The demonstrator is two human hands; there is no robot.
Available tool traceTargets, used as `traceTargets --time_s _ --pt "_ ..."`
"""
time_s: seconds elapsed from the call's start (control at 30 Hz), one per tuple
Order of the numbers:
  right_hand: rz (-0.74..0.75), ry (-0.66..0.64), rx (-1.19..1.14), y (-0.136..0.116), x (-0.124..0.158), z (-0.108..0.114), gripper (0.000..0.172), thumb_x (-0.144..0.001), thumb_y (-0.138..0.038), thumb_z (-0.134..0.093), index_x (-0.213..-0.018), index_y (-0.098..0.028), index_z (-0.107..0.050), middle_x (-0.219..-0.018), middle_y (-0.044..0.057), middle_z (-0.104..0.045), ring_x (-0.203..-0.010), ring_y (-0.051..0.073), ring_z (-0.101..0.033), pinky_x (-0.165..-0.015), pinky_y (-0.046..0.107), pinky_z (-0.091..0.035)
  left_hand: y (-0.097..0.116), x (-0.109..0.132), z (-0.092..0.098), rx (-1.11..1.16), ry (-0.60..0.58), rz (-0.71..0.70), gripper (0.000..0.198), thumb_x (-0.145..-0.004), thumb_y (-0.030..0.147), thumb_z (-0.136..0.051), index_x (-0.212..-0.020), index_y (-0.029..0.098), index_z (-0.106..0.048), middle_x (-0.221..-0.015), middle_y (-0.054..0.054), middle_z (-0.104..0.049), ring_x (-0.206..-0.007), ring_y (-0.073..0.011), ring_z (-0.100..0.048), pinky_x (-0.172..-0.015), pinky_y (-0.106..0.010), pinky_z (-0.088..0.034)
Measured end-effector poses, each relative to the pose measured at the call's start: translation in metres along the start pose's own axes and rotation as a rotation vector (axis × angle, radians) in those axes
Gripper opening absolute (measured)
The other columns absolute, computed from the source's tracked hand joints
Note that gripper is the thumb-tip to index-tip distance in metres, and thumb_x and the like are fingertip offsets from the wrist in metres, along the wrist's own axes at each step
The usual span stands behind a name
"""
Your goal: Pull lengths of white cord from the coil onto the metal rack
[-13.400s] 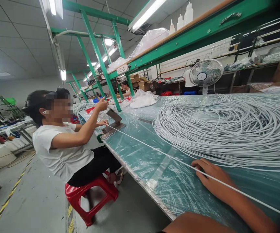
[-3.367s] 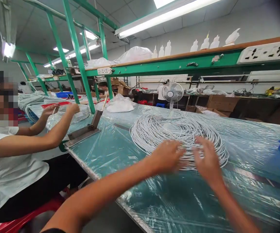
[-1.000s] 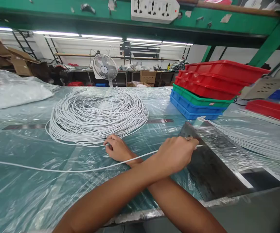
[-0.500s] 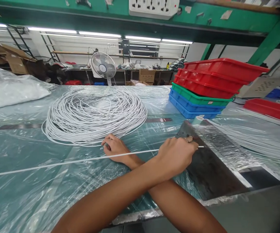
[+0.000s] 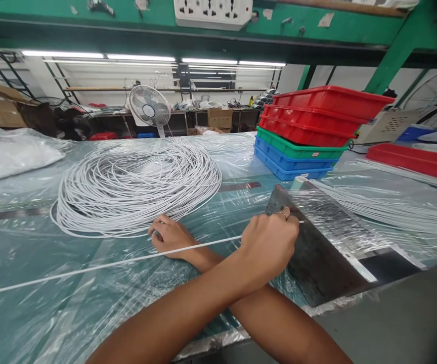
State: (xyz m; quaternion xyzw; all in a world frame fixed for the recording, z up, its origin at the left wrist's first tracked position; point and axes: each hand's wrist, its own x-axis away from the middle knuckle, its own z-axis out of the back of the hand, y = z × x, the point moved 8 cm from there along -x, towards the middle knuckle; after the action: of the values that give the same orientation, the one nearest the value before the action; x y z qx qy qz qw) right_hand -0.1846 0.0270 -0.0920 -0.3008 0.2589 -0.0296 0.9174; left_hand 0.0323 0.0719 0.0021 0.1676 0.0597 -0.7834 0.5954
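My forearms cross, the left over the right. My left hand (image 5: 269,245), on the right side, is closed around a white cable (image 5: 127,260). A short cable end pokes out past its fingers, above the dark metal plate (image 5: 317,263); the cable's other end runs out of view at left. A ring sits on one finger. My right hand (image 5: 171,236) rests on the plastic-covered table at the near edge of a big coil of white cable (image 5: 138,194). Its fingers are curled in; what they grip, if anything, is hidden. The held cable passes over my right wrist.
Stacked red, green and blue trays (image 5: 309,131) stand behind the plate. Cut cables (image 5: 393,210) and a red tray (image 5: 416,162) lie at right. A plastic bag (image 5: 9,151) sits at left. A green shelf beam (image 5: 127,25) with a power strip (image 5: 213,12) crosses overhead.
The whole view has shifted, so most things appear farther left. My left hand still holds the cable, and slightly less of its end shows past the fingers. My right hand stays by the coil.
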Motion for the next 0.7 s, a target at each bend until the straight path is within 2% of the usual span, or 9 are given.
traceTargets --time_s 0.2,0.43,0.7 --pt "0.016 0.039 0.029 0.0004 0.0002 -0.0008 0.016 -0.087 -0.017 -0.046 -0.094 -0.020 -0.060 -0.109 0.003 -0.056 -0.067 0.012 -0.051 -0.061 0.026 -0.039 0.0029 0.0011 0.0010 -0.007 0.003 -0.017 0.007 -0.092 0.007 -0.054 -0.094 0.011 -0.059 -0.125 -0.006 -0.048 -0.077 -0.0264 -0.060 -0.060 -0.035 -0.054" --pt "0.025 0.048 0.033 0.0018 0.0005 -0.0014 0.016 -0.087 -0.018 -0.045 -0.093 -0.020 -0.060 -0.108 0.003 -0.056 -0.065 0.011 -0.050 -0.060 0.025 -0.039 0.0011 -0.0006 0.0004 0.003 0.029 -0.002 0.003 -0.094 0.009 -0.055 -0.093 0.011 -0.057 -0.117 -0.005 -0.053 -0.078 -0.0262 -0.060 -0.061 -0.034 -0.054" --pt "0.012 0.043 0.027 0.0035 -0.0015 -0.0034 0.014 -0.087 -0.018 -0.046 -0.091 -0.020 -0.060 -0.108 0.002 -0.056 -0.067 0.011 -0.051 -0.060 0.024 -0.039 0.0040 -0.0009 0.0030 -0.046 0.036 -0.010 0.013 -0.084 0.004 -0.055 -0.095 0.011 -0.058 -0.119 -0.006 -0.052 -0.072 -0.0258 -0.059 -0.056 -0.035 -0.053"
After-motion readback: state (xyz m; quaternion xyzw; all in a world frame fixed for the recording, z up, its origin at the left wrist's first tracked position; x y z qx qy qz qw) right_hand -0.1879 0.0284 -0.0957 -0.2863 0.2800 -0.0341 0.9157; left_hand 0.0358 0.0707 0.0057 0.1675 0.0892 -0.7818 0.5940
